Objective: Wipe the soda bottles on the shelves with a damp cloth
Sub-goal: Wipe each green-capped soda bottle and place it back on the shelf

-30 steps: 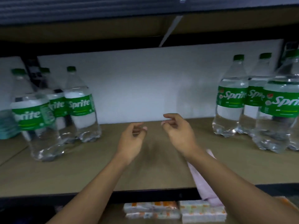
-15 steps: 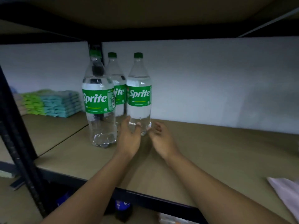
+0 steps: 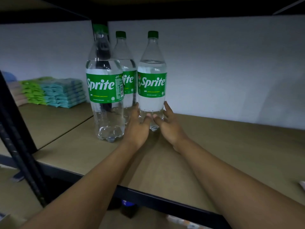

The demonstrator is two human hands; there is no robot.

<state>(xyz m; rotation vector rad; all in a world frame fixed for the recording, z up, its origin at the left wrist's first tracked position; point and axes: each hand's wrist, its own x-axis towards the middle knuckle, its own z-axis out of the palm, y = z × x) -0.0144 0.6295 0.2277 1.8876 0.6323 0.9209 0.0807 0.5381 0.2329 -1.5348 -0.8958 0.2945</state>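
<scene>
Reaching forward over a tan shelf point(image 3: 231, 146), the left hand point(image 3: 137, 129) and right hand point(image 3: 172, 128), equally near, wrap the base of an upright soda bottle point(image 3: 151, 90) directly ahead, thumbs in front, holding nothing else. A nearer bottle point(image 3: 105, 90) and a farther bottle point(image 3: 127, 63) stand just to its left, before a white wall point(image 3: 231, 63).

Brown shelf board point(image 3: 231, 146) carries three upright bottles. Front-left clear plastic Sprite bottle point(image 3: 105, 90) nearest; rear bottle point(image 3: 127, 63) behind it; right bottle point(image 3: 152, 86) gripped between left hand point(image 3: 137, 129) and right hand point(image 3: 170, 126). Stacked green-and-blue packets point(image 3: 62, 92) far left.
</scene>
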